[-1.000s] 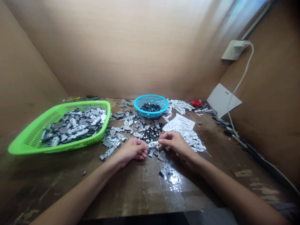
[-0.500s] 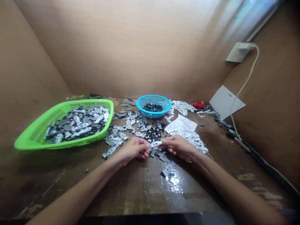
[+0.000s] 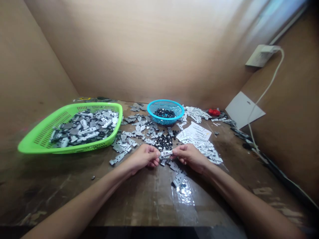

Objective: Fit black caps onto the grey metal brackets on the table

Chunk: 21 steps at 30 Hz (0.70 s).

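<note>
Both hands have drawn in a touch — I see my left hand (image 3: pixel 144 158) and right hand (image 3: pixel 189 155) pinching a small silver stamped-metal plate (image 3: pixel 166 153) by its ends — its long axis runs side to side, neither hand nearer.

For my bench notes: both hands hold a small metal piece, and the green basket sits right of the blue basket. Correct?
No: the head view shows the green basket left of the blue basket. The rest stands.
</note>
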Motion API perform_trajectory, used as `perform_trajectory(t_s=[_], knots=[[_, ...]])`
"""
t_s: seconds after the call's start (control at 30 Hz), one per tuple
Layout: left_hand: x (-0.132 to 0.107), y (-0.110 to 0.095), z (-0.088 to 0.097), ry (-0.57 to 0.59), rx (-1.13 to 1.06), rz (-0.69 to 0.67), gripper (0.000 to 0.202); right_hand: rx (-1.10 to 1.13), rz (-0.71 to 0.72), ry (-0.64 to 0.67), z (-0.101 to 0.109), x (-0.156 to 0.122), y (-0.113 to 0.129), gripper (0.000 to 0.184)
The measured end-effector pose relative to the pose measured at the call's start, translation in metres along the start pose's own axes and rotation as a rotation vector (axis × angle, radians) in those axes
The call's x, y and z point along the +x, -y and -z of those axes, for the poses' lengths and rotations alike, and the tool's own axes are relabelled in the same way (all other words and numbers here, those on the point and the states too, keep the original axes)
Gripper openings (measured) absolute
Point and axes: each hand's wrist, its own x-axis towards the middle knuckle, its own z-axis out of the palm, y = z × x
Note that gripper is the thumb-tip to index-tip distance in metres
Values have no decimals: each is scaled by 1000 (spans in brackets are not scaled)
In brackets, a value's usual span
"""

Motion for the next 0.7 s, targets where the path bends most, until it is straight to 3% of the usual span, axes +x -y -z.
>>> perform_trajectory(t_s=[0.33, 0.7], knots=[[0, -3, -2, -136, 107, -108, 38, -140, 173, -64, -10, 0, 3, 32], [-3, -5, -12, -28, 101, -229, 31, -68, 148, -8, -16, -3, 3, 34]])
